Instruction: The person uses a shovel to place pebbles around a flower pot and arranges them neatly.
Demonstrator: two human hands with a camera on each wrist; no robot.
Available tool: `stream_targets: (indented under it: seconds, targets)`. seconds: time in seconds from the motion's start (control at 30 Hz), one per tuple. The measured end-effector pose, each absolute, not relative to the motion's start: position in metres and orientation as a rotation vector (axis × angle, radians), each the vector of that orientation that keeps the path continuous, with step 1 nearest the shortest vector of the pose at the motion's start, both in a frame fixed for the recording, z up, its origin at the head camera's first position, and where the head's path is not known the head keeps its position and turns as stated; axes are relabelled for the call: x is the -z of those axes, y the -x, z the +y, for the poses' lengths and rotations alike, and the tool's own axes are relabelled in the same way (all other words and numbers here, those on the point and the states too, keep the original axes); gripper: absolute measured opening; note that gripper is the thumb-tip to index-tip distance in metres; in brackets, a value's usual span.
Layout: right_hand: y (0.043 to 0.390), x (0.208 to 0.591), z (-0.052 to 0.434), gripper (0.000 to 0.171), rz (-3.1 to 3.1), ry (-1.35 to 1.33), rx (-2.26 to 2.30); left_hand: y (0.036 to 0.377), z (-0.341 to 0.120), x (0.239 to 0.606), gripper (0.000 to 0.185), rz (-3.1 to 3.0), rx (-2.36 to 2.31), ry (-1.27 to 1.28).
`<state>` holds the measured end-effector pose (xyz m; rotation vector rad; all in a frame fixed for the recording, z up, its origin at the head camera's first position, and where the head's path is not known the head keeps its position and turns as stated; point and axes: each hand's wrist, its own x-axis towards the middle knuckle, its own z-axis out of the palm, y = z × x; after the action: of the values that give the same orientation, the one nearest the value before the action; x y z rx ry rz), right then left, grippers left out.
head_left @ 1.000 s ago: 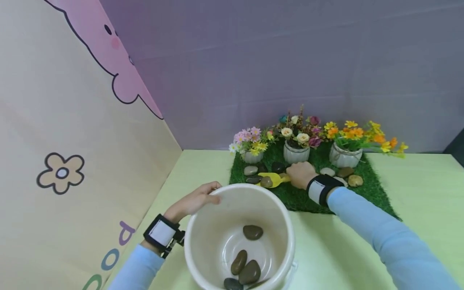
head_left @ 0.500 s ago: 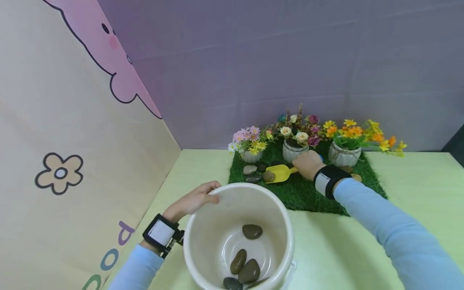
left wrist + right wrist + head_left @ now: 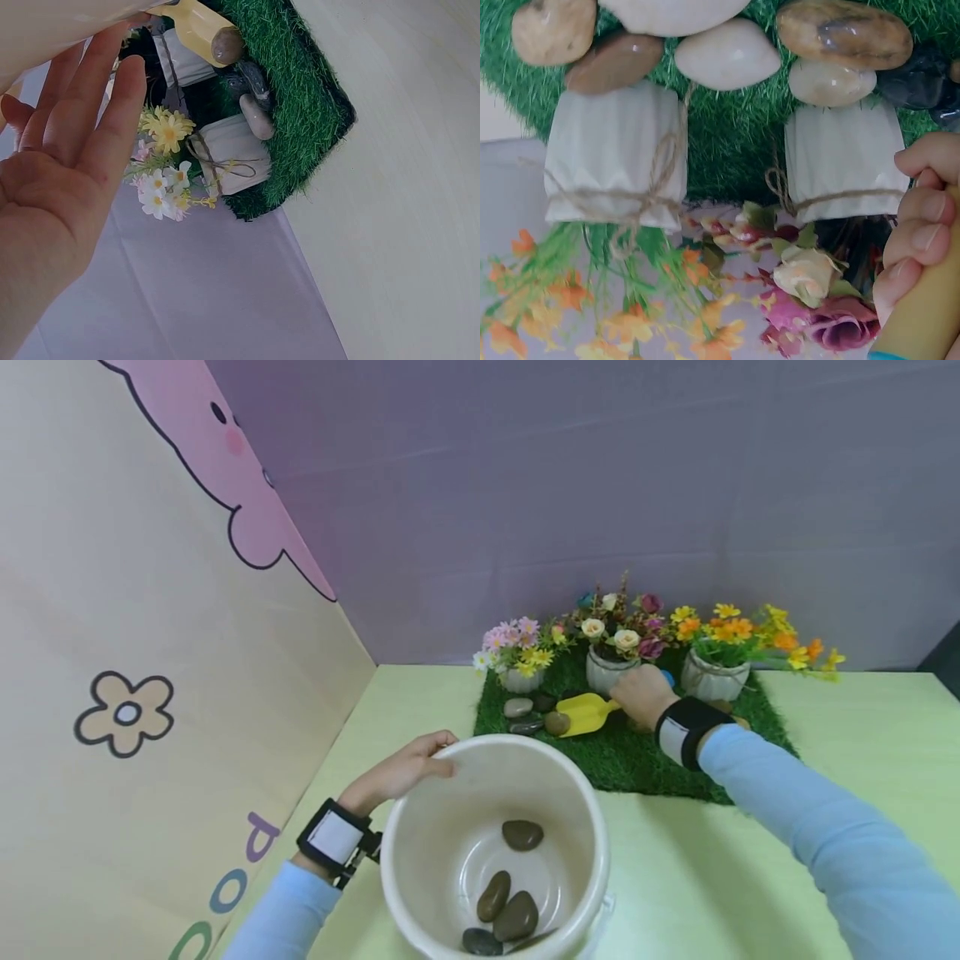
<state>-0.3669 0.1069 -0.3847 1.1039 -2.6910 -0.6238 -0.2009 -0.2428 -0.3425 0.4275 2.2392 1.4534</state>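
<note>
My left hand (image 3: 405, 768) holds the rim of a cream plastic bucket (image 3: 423, 852), thumb over the inside and fingers along the outside wall. Several dark smooth stones (image 3: 523, 835) lie on the bucket's floor. My right hand (image 3: 643, 695) grips the handle of a yellow toy shovel (image 3: 587, 713); in the right wrist view the fingers curl round that yellow handle (image 3: 922, 315), which has a blue end. The shovel's blade points left over the artificial grass mat (image 3: 637, 768). A brown stone (image 3: 557, 723) sits right at the blade's front edge, overlapping it in the left wrist view.
Three white pots of artificial flowers (image 3: 716, 681) line the back of the mat. Pale and brown stones (image 3: 727, 56) lie in front of the pots, and grey and black stones (image 3: 518, 707) at the mat's left. A purple backdrop (image 3: 600, 485) stands behind the table (image 3: 862, 735).
My right hand has drawn the shovel to the right and slightly back. The brown stone, earlier over the blade, now sits at its front edge. My left hand and the bucket stay in place.
</note>
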Motion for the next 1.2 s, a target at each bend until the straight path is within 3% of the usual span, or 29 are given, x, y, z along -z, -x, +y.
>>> stream_targets:
  seconds: [0.2,0.43,0.87,1.0,1.2]
  targets:
    - [0.362,0.374,0.106,0.026,-2.652,-1.051,0.730,0.202,-0.242,0.341,0.034,2.251,-1.444,-0.434]
    - [0.353,0.366,0.108,0.050,-2.515,-1.028,0.852,0.204,-0.242,0.340,0.033,2.253,-1.431,-0.446]
    - [0.339,0.348,0.118,0.059,-2.401,-0.928,0.985,0.204,-0.239,0.343,0.033,2.238,-1.447,-0.442]
    - [0.335,0.338,0.118,0.051,-2.547,-0.888,0.767,0.203,-0.242,0.343,0.033,2.244,-1.444,-0.430]
    - [0.317,0.315,0.117,0.011,-2.626,-0.864,0.266,0.204,-0.244,0.344,0.034,2.247,-1.448,-0.435]
